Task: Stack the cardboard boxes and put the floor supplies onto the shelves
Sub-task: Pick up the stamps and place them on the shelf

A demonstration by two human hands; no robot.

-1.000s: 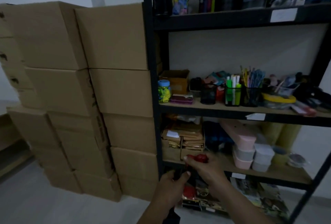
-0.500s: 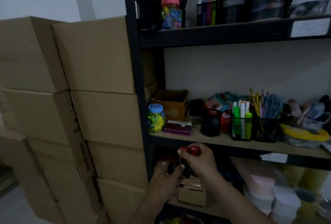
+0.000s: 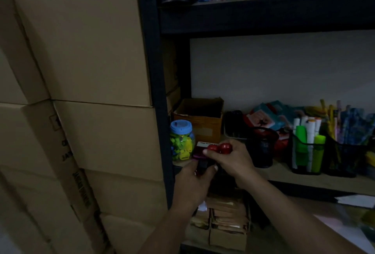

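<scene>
My right hand grips two red-knobbed stamps in front of the middle shelf of the black rack. My left hand holds a small dark object just below them, at the shelf's front left corner. What the dark object is stays unclear. Both hands are close together, right beside the jar with a blue lid. Stacked cardboard boxes stand left of the rack.
The middle shelf holds a small open carton, a purple flat box, black mesh cups and marker holders. The black rack post stands left of my hands. Brown packets fill the shelf below.
Both hands have risen with the red stamps from the lower shelf level up to the middle shelf's front edge. The view moved closer to the rack.
</scene>
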